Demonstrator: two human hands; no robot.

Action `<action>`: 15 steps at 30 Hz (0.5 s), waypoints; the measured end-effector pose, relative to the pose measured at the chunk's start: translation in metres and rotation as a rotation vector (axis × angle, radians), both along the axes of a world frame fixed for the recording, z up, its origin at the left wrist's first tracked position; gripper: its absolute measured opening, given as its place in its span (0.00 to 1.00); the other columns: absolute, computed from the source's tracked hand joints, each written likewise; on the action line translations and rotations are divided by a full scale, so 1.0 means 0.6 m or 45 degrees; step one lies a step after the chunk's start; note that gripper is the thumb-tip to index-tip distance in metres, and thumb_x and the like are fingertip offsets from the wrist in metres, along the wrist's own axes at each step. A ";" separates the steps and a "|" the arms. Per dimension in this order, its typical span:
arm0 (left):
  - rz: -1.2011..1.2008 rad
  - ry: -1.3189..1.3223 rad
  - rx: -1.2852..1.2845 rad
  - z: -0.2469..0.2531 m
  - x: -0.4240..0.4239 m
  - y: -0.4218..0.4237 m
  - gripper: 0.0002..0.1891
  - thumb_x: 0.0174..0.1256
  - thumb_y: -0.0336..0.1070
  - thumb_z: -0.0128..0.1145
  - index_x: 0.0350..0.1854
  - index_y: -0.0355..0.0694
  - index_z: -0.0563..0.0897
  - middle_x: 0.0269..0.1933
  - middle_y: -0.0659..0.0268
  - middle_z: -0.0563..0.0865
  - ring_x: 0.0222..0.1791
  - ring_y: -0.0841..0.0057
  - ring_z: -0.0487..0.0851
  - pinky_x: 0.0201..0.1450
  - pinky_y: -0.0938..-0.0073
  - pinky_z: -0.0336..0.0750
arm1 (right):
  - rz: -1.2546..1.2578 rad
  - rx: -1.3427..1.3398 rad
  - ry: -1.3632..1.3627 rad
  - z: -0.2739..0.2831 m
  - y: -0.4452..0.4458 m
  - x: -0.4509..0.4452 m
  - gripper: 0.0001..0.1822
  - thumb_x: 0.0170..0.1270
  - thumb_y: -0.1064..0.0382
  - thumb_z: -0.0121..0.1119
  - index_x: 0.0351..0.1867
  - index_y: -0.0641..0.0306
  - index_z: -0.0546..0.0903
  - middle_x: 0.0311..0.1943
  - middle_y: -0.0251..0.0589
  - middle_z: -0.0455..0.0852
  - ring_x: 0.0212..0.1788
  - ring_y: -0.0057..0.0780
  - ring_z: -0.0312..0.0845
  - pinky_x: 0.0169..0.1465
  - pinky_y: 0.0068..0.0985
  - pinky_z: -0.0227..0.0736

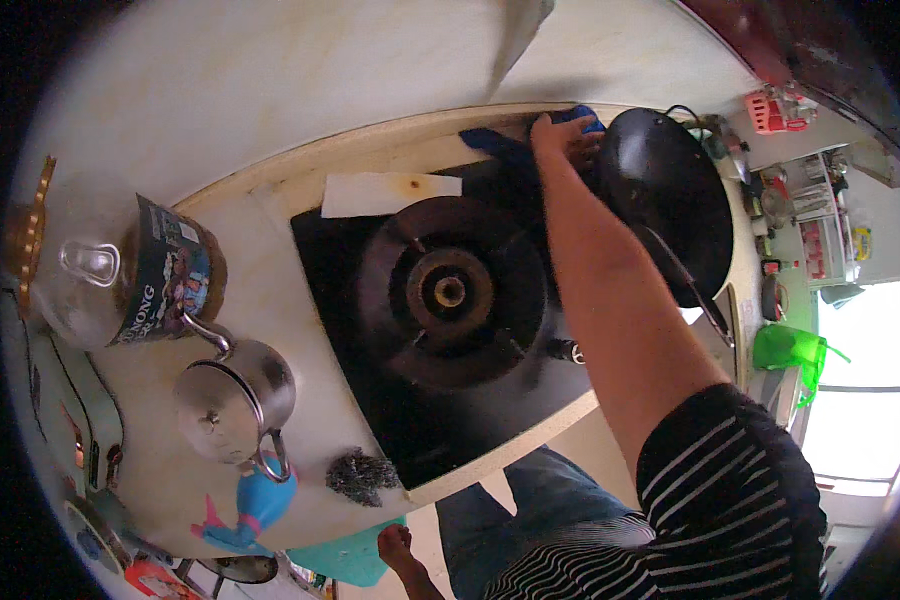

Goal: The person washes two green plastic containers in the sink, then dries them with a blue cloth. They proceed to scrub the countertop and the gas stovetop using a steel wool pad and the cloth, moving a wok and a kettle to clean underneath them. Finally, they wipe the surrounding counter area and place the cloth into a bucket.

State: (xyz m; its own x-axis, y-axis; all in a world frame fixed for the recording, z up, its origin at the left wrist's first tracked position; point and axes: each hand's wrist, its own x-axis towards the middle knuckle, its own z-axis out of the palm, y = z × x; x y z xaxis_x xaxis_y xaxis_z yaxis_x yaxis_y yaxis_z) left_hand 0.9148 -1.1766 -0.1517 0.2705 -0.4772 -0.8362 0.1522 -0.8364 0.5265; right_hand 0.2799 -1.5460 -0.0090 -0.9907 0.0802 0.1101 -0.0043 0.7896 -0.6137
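My right hand (pixel 566 142) reaches across the black gas hob (pixel 352 300) to its back edge by the wall. Its fingers are on a dark blue cloth (pixel 502 146); how firmly they hold it is partly hidden. A black wok (pixel 671 202) stands just right of that hand and forearm. Left of the arm, the round burner (pixel 450 291) is bare, with a stained white sheet (pixel 390 195) lying behind it. Low in the view, my left hand (pixel 395 541) is curled, with nothing visible in it, near the counter's front edge.
A steel kettle (pixel 270 382), a large plastic jug (pixel 161 277) with a dark label, a black scouring pad (pixel 360 476) and a blue and pink item (pixel 266 499) stand or lie left of the hob. At the far right are a green bag (pixel 787 349) and a shelf rack (pixel 825 217).
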 end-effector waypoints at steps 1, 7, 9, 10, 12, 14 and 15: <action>-0.001 0.011 0.001 0.000 0.006 0.010 0.08 0.66 0.37 0.56 0.31 0.38 0.76 0.28 0.67 0.79 0.27 0.78 0.77 0.33 0.78 0.73 | 0.047 0.149 -0.048 -0.008 0.004 -0.016 0.46 0.54 0.41 0.60 0.70 0.62 0.59 0.73 0.58 0.50 0.75 0.56 0.40 0.73 0.52 0.37; 0.105 0.092 0.137 0.003 -0.006 0.030 0.07 0.67 0.35 0.56 0.34 0.37 0.77 0.31 0.64 0.81 0.29 0.78 0.78 0.35 0.76 0.75 | 0.454 0.701 -0.219 -0.004 0.001 -0.025 0.39 0.52 0.38 0.60 0.61 0.62 0.75 0.66 0.53 0.67 0.71 0.56 0.53 0.70 0.54 0.49; 0.119 0.228 0.144 -0.018 -0.002 0.046 0.07 0.67 0.35 0.56 0.35 0.37 0.77 0.32 0.63 0.81 0.30 0.77 0.79 0.37 0.76 0.76 | 0.542 0.777 -0.124 0.001 -0.018 0.036 0.38 0.53 0.41 0.60 0.60 0.65 0.75 0.65 0.54 0.68 0.68 0.57 0.59 0.69 0.52 0.54; 0.086 0.309 0.111 -0.026 0.005 0.052 0.07 0.67 0.36 0.56 0.35 0.37 0.77 0.32 0.63 0.82 0.31 0.77 0.79 0.37 0.76 0.76 | 0.650 0.802 -0.088 -0.006 -0.030 0.059 0.37 0.52 0.42 0.61 0.59 0.66 0.76 0.64 0.55 0.69 0.67 0.56 0.60 0.68 0.49 0.56; -0.004 0.334 0.066 -0.035 -0.013 0.059 0.08 0.67 0.36 0.56 0.35 0.37 0.77 0.32 0.63 0.82 0.31 0.76 0.80 0.38 0.76 0.77 | 0.912 0.873 0.082 -0.007 -0.033 0.085 0.34 0.49 0.47 0.62 0.55 0.69 0.78 0.60 0.57 0.74 0.63 0.55 0.66 0.66 0.43 0.62; -0.106 0.186 0.018 -0.020 -0.047 0.042 0.08 0.66 0.37 0.56 0.35 0.37 0.77 0.32 0.63 0.82 0.31 0.76 0.80 0.38 0.76 0.77 | 1.153 0.826 0.153 -0.008 -0.047 0.120 0.27 0.46 0.54 0.63 0.47 0.71 0.81 0.52 0.60 0.80 0.56 0.54 0.75 0.61 0.40 0.69; -0.067 0.167 0.072 -0.014 -0.046 0.032 0.08 0.66 0.36 0.56 0.35 0.37 0.77 0.32 0.63 0.82 0.31 0.76 0.80 0.38 0.76 0.77 | 1.241 0.733 0.092 -0.019 -0.071 0.156 0.24 0.44 0.57 0.63 0.43 0.70 0.83 0.47 0.60 0.82 0.52 0.53 0.78 0.58 0.40 0.72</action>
State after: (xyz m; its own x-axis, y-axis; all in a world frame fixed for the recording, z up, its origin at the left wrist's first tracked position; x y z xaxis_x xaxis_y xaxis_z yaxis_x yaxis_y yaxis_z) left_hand 0.8870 -1.1572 -0.1603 0.1333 -0.4391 -0.8885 0.1718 -0.8727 0.4571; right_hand 0.3735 -1.5885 -0.0206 -0.5929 -0.8030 -0.0595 -0.7925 0.5951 -0.1335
